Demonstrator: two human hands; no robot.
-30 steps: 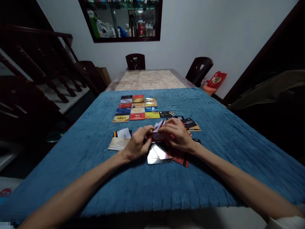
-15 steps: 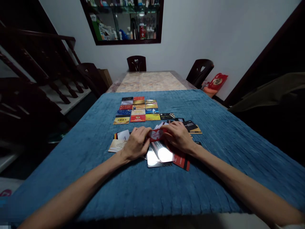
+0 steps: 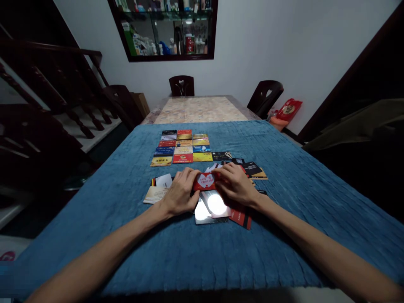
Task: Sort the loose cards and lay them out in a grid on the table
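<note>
Between my hands is a red card (image 3: 205,181) with a white heart printed on it. My left hand (image 3: 181,191) pinches its left end, and my right hand (image 3: 236,185) closes on its right end. Just below the held card lie shiny silver cards (image 3: 210,210), bright with reflected light, and a red card with a dark stripe (image 3: 241,217). A cream card (image 3: 154,195) and a white card (image 3: 163,180) lie left of my left hand. Beyond my right hand are black cards (image 3: 251,168). My fingers hide part of the loose pile.
Farther up the blue cloth (image 3: 126,235), several cards stand in overlapping columns, among them a yellow card (image 3: 160,161) and a red one (image 3: 183,158). A black card (image 3: 221,156) ends the nearest row on the right. Dark chairs (image 3: 182,86) surround the table's far part.
The red heart card is tilted up more towards me, so more of its printed face shows. Both hands keep hold of its ends. The rows of cards are unchanged.
</note>
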